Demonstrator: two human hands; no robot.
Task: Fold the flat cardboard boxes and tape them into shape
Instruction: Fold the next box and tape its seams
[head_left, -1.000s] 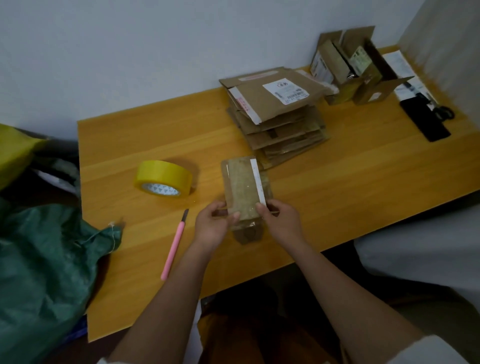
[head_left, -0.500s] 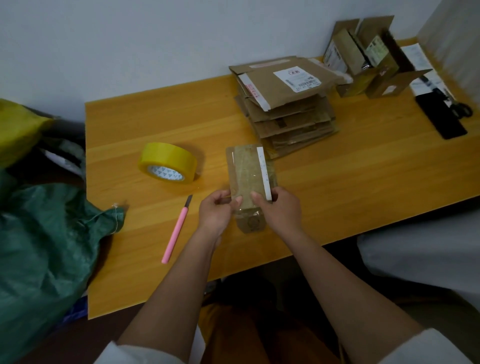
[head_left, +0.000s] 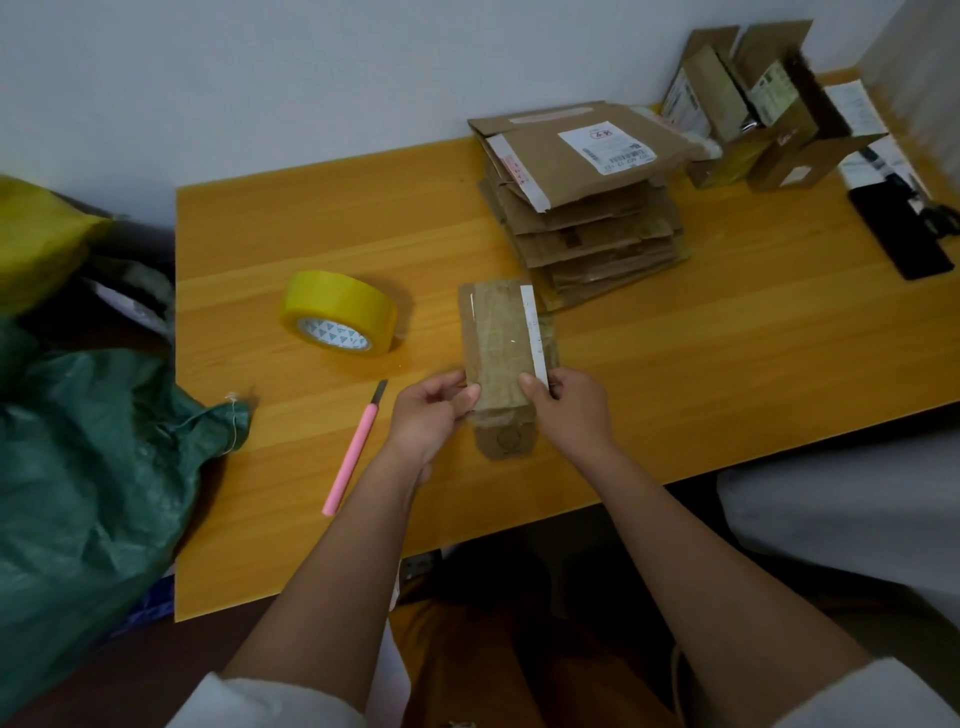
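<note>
A small flat cardboard box (head_left: 501, 343), brown with a white strip along its right side, is held just above the wooden table (head_left: 675, 374) near its front edge. My left hand (head_left: 428, 415) pinches its lower left edge with thumb on top. My right hand (head_left: 569, 410) pinches its lower right edge the same way. A flap hangs below between my hands. A stack of flat cardboard boxes (head_left: 587, 208) lies behind it. A yellow tape roll (head_left: 337, 314) rests to the left.
A pink utility knife (head_left: 353, 452) lies left of my left hand. Opened boxes (head_left: 748, 104) stand at the back right, with a black object (head_left: 898, 234) and papers beside them. A green bag (head_left: 78, 467) bulges at the table's left edge. The wall runs close behind.
Both hands keep the same grip on the small box. The view has shifted slightly, so the table contents sit a little further right and higher.
</note>
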